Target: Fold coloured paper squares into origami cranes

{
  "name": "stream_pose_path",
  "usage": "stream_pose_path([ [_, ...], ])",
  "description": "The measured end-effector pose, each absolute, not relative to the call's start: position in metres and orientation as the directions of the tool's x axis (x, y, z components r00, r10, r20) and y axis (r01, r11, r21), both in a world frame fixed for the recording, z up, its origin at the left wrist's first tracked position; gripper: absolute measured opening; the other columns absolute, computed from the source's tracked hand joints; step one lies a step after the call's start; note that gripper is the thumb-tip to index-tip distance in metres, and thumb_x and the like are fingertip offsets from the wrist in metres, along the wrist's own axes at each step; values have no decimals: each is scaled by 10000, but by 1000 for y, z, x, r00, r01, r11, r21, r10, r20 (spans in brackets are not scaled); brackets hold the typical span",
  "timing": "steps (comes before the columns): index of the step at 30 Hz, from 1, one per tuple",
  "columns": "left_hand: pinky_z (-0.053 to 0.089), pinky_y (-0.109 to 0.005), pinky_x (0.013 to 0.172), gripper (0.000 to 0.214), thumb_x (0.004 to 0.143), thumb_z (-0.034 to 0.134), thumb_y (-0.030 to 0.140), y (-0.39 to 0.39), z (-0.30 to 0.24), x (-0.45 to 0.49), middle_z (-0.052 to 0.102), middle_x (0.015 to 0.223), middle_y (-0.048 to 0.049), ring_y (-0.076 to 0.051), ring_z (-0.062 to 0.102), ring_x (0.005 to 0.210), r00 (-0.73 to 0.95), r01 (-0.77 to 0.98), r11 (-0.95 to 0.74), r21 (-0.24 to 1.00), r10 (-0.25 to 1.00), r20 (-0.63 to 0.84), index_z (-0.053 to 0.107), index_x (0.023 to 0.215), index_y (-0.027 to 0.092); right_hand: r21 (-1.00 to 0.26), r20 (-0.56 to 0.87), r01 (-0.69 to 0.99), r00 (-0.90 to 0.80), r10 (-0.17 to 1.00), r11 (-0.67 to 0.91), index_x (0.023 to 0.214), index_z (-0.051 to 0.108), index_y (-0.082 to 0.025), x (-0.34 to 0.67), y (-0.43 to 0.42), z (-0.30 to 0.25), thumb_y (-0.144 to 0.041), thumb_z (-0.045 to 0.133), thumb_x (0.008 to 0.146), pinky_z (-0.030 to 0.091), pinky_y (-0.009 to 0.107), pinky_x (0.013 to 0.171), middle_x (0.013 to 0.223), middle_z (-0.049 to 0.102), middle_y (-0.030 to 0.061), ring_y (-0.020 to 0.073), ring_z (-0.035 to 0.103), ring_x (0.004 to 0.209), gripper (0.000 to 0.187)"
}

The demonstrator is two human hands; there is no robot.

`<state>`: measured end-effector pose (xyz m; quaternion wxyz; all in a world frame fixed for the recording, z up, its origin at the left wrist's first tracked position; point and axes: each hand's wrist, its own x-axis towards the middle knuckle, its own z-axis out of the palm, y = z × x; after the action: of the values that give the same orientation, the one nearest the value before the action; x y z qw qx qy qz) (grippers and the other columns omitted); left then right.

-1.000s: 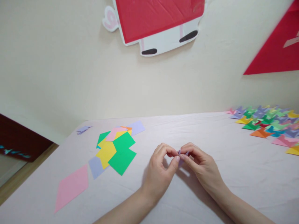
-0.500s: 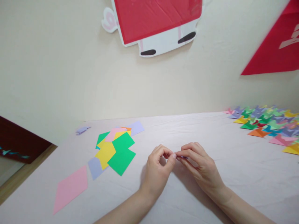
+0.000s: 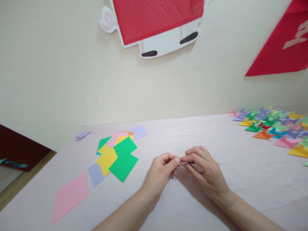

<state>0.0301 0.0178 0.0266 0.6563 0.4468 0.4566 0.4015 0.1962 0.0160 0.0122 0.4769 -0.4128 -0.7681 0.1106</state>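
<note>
Left forearm (image 3: 127, 208) and right forearm (image 3: 250, 210) come in from bottom edge, converging. Left hand (image 3: 157, 171) in a tight pinch, left thumb (image 3: 172, 164) on top, fingers curled. Right hand (image 3: 210, 170) pinching too: right index finger (image 3: 192, 157) extended leftward, right thumb (image 3: 194, 170) below. Fingertips of both hands meet, or nearly; can't tell.

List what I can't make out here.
All in the head view:
Purple paper: full shape, hidden by left hand and right hand.
Paper pile: lower sheets, covered by upper ones.
Folded papers: exact count, overlapping, cut off by right edge.
Poster: top, cut off by upper edge.
</note>
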Motion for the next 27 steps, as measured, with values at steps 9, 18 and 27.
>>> stream_pose_path([
  [9, 360, -244, 647, 276, 789, 683, 419, 22, 28, 26, 532, 693, 13, -118, 472, 642, 376, -131, 246, 960, 909, -182, 602, 778, 155, -649, 621, 428, -180, 763, 629, 864, 661, -234, 196, 16, 14, -114, 584, 881, 434, 289, 689, 788, 587, 17, 181, 540, 797, 144],
  [18, 390, -257, 739, 88, 877, 582, 169, 19, 26, 25, 592, 806, 7, -150, 533, 795, 271, 303, -372, 877, 916, 296, 582, 793, 195, -823, 453, 314, -139, 880, 473, 806, 627, -236, 196, 17, 10, -230, 604, 898, 404, 296, 736, 794, 579, -1, 175, 530, 803, 95],
  [27, 400, -260, 724, 109, 891, 565, 185, 9, 19, 36, 600, 809, 6, -151, 553, 777, 254, 327, -315, 891, 938, 238, 566, 782, 198, -937, 288, 190, -61, 956, 294, 723, 544, -220, 188, 15, 10, -278, 567, 863, 383, 266, 661, 753, 520, -14, 156, 503, 726, 153],
])
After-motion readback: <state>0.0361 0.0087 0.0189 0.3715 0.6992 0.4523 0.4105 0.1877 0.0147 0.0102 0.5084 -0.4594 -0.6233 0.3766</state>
